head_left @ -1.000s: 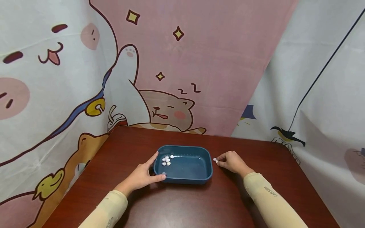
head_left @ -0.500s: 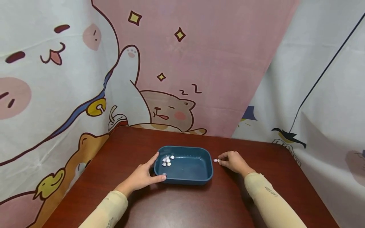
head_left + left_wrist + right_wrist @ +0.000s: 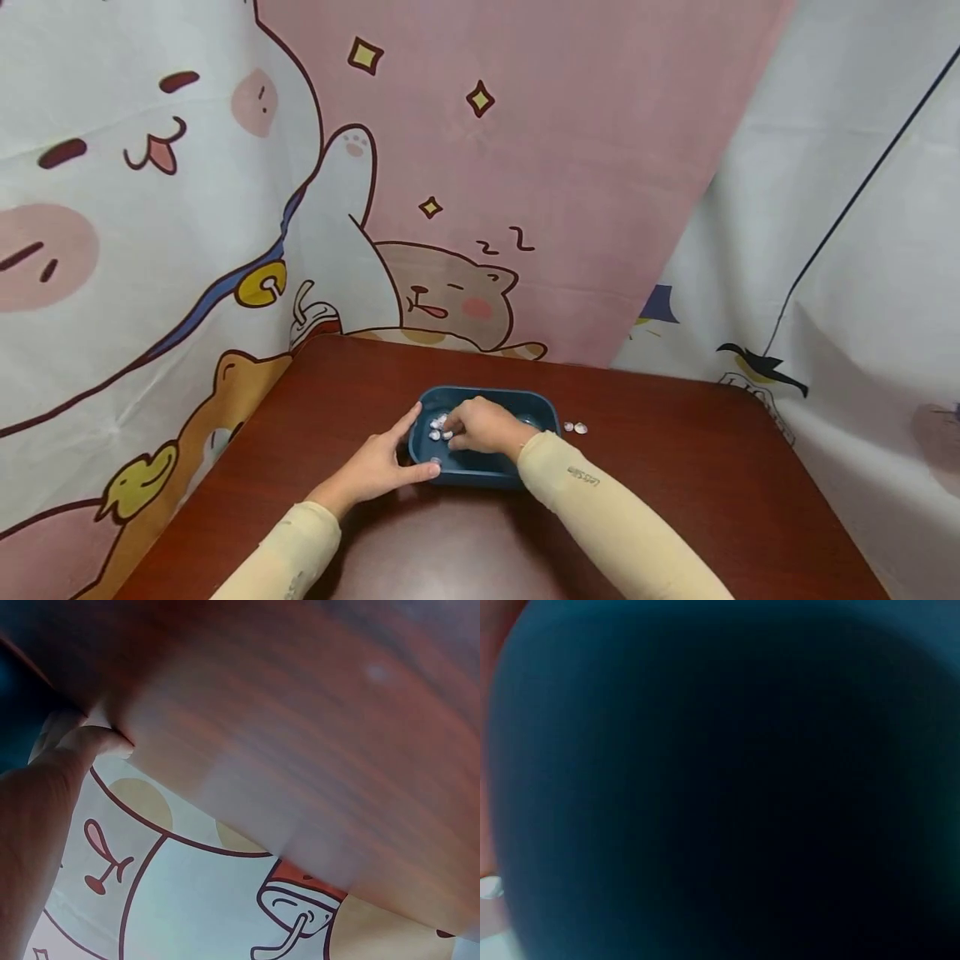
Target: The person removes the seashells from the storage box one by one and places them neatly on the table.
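Observation:
A dark blue rectangular tray (image 3: 480,479) stands on the table in the head view. My left hand (image 3: 378,462) grips its left end, thumb over the front rim and fingers at the left wall. The left wrist view shows those fingers (image 3: 90,742) bent at the tray's edge. My right hand (image 3: 480,425) reaches down inside, fingertips right at a small white shell-like piece; I cannot tell whether it is pinched. Several similar white pieces (image 3: 436,434) cluster in the tray's left part. Two white pieces (image 3: 581,428) lie on the table just right of the tray.
The reddish-brown wooden table (image 3: 675,500) surrounds the tray, its back edge against a pink and white cartoon cloth (image 3: 570,167). Cloth also hangs along both sides. The tray's dark wall (image 3: 630,780) fills most of the right wrist view.
My right hand has left the two white pieces on the table and moved left into the tray, to the cluster. The left hand keeps its place; the head view has shifted slightly.

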`<state>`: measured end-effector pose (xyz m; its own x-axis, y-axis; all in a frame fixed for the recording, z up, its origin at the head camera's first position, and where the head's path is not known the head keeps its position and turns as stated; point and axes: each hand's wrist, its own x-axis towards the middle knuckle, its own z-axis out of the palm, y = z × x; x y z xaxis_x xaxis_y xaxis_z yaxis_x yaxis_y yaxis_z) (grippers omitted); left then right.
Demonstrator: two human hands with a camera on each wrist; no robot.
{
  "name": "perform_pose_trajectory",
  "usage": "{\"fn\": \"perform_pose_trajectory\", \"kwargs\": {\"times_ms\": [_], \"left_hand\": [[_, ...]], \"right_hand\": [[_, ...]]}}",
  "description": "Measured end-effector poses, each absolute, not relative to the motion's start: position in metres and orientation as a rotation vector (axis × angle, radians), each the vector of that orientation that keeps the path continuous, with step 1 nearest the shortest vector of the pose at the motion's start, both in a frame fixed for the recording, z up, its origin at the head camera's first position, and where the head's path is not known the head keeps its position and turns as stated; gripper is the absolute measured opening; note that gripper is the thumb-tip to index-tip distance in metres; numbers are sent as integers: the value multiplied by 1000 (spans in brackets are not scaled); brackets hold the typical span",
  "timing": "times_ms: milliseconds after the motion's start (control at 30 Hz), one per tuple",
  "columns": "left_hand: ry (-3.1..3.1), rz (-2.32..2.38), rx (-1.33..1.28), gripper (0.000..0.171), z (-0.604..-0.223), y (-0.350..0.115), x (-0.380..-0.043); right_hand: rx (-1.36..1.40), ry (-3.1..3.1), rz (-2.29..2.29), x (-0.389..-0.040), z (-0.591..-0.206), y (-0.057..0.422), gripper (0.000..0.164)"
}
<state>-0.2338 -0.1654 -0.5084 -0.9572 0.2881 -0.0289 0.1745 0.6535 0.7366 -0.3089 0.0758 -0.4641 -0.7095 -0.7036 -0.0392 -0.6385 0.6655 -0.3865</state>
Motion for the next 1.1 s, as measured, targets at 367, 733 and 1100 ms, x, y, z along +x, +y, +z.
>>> {"fn": "perform_pose_trajectory", "kwargs": {"times_ms": [367, 733, 1100], "left_hand": [[2764, 1202, 400, 112, -507, -158, -234], [2748, 1201, 394, 112, -509, -163, -233], [2735, 1202, 394, 112, -511, -164, -233]], "right_hand": [[-996, 2832, -381, -312, -484, 64, 27], [-995, 2873, -431, -313, -497, 64, 15], [-1053, 2896, -401, -308, -500, 60, 19]]}}
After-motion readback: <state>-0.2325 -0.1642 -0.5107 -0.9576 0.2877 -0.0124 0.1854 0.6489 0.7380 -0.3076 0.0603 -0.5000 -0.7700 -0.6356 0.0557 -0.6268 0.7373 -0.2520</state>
